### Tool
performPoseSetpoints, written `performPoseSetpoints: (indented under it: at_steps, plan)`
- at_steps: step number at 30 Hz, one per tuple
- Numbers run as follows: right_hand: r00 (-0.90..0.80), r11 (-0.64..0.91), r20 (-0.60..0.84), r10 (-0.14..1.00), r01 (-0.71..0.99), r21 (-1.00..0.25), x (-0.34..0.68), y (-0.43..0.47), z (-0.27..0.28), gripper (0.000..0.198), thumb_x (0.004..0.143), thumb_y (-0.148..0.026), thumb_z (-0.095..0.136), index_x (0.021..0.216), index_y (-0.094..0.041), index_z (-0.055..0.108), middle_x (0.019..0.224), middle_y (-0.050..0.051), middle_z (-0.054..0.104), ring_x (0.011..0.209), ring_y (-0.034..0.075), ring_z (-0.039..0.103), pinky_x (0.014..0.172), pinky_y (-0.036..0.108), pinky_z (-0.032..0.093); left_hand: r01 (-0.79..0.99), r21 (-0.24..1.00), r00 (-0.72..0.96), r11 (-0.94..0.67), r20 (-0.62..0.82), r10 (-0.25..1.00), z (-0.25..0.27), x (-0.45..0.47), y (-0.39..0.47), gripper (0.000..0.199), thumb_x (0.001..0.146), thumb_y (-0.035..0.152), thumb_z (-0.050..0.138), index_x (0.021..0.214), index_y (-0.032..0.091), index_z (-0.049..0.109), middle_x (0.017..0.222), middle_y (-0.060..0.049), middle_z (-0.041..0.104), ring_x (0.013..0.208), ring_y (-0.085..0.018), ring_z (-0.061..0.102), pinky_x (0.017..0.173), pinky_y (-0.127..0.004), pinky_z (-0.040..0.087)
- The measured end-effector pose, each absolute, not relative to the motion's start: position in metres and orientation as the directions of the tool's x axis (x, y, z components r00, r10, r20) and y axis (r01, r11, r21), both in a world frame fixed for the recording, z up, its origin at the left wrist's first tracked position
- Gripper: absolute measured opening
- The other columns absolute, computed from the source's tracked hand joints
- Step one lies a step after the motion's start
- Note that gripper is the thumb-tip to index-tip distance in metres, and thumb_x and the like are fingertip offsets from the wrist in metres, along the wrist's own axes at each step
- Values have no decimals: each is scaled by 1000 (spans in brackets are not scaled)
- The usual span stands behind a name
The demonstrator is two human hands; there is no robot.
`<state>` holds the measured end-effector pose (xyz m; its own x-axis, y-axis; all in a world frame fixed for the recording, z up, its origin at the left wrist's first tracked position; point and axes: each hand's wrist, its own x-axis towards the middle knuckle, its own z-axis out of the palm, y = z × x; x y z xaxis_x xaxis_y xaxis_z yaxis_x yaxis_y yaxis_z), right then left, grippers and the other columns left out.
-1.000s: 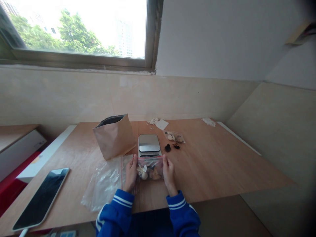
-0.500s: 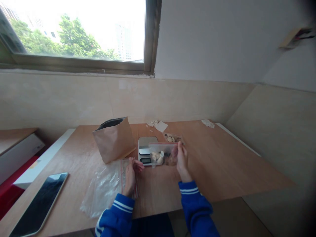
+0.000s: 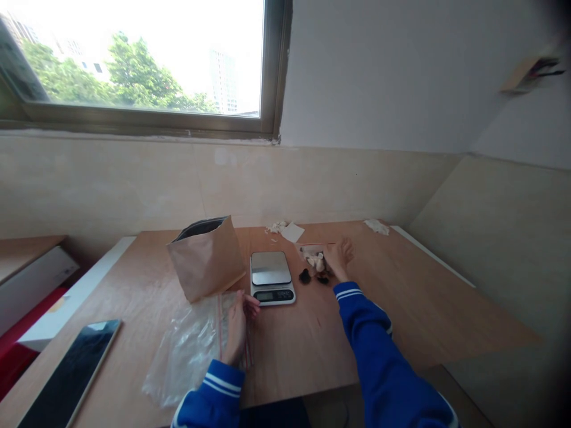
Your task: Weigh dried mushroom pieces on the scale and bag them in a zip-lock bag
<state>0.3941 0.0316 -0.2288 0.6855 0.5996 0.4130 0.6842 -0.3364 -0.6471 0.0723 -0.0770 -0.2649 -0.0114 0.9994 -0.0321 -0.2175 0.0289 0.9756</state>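
The wooden table [image 3: 401,309] carries everything, and toward its far edge, just right of the kitchen scale [image 3: 270,276], lies the small filled zip bag [image 3: 314,257], its long axis running roughly along that far edge. The right hand [image 3: 339,259] is stretched out to it, fingers spread and slack over the bag's right end, touching or just above it; no pinch shows, so the grip looks let go. The left hand [image 3: 236,324] is well apart from that bag, near the front edge, resting flat on the stack of empty zip bags [image 3: 191,345] beside the brown paper pouch [image 3: 206,258], holding nothing lifted. Half a second earlier the right hand held the filled bag raised in front of the scale; now the bag lies on the table by two dark pieces [image 3: 304,276], while the left hand has barely shifted.
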Motion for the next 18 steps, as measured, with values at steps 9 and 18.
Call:
performPoseSetpoints:
  at_steps: [9,18]
  plan:
    - [584,-375,313,749,763,-527,371,38,-270,68,88,-44,39,147,-13,25,157,21,9,143,39,13,107,59,22,-125,992,42,19,-14,999,-267,73,-76,61,91,61,34,67,16,66,60,-4,62,56,-15,55,54,-27,42]
    - [501,-272,533,681,850,-452,342,-2,-252,40,92,-42,40,116,-15,57,130,21,45,119,36,42,94,53,36,-102,994,19,38,-36,999,-261,75,-79,63,89,66,34,67,16,66,60,-4,61,57,-15,55,55,-27,42]
